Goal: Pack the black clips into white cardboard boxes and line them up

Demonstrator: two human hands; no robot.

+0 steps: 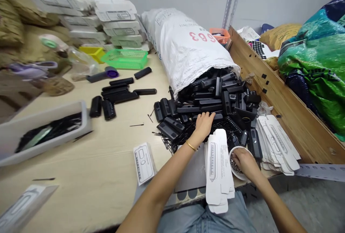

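Observation:
My left hand (204,124) reaches over the pile of black plastic cases (207,101), fingers a little apart and touching the cases at its near side. Thin black sticks (169,143) lie scattered beneath and beside that wrist. Down inside a white bowl (238,176) is my right hand (244,159), its fingers drawn together among small shiny metal parts (235,164). What those fingertips hold is too small to make out. Between my hands, a stack of flat white printed cartons (219,164) juts over the table edge.
A large white woven sack (185,42) spills the cases. More flat cartons (277,143) lie right, by a wooden board (285,100). One folded box (145,163) stands left of my forearm. Farther left are a white bin (86,121), a green tray (125,60) and stacked cartons (118,15).

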